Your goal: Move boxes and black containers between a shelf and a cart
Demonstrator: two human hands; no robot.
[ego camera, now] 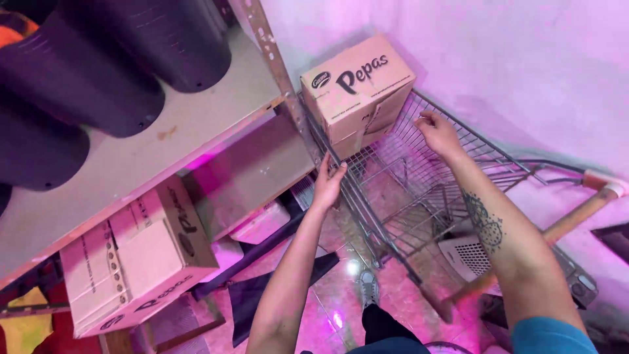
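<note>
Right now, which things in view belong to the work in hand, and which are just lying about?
In hand:
- cardboard box sitting in the cart
- wire shopping cart
- left hand at the box's lower corner
- right hand by the box's side

Lying about:
- second cardboard box under the shelf
- dark pots on the shelf
- wooden handle

Everything I see is washed in a strong pink-magenta cast, brightest on the wall (524, 59) ahead of me. The scene is fairly bright overall, though the dark pots (98, 65) at upper left swallow detail. 2 small glare spots shine off the glossy floor tiles (341, 288) below me. Soft shadows fall under the shelf (164, 137). Straight lines bow toward the edges, and the corners look slightly soft.
</note>
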